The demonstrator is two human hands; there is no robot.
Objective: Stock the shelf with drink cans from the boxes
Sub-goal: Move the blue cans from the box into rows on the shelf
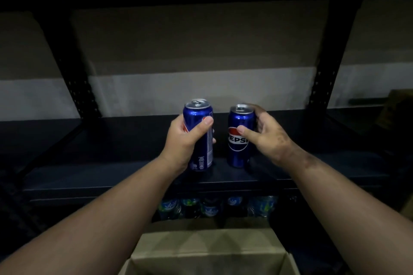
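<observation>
Both our hands hold a blue can upright at the dark shelf (pixel 134 176): left hand (pixel 185 138) wraps one can (pixel 199 134), right hand (pixel 266 134) pinches another (pixel 239 140) just beside it; next we release, then reach for the box (pixel 207 250) below our wrists.

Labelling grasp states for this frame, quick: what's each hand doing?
Left hand: gripping a blue aluminium Pepsi can, logo turned away.
Right hand: thumb and fingers curled round a second blue aluminium Pepsi can, logo facing the camera.
</observation>
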